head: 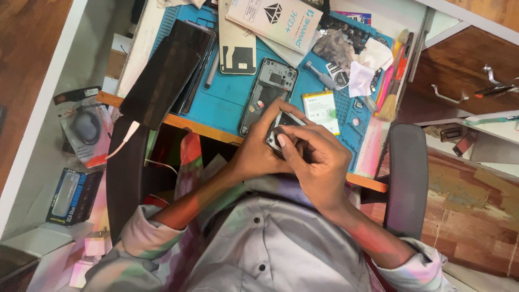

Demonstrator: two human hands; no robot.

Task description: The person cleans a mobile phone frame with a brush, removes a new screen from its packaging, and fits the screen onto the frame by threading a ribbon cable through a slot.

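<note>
Your blue work mat fills the upper middle of the frame and is the largest surface, with its orange-edged near border running from centre left down toward lower right. A dark phone panel lies tilted over the mat's left edge, overhanging it, with a white cable plugged in at its lower end. At top centre sits a white printed box, and below it an opened phone frame lies flat on the mat, its insides showing. Just right of that frame is a white and green battery. A crumpled white cloth and a brush crowd the mat's right edge.

Your left hand and right hand meet at the centre of the frame, right over the mat's near border. Both are closed around a small dark phone part, black with a pale edge and a bright patch on its upper face; your fingers hide most of it. Your left fingers wrap it from above and behind, and your right thumb presses on its near face.

Open room is scarce: bare mat shows only between the dark panel and the phone frame. The chair arms stand at either side of your elbows.
</note>
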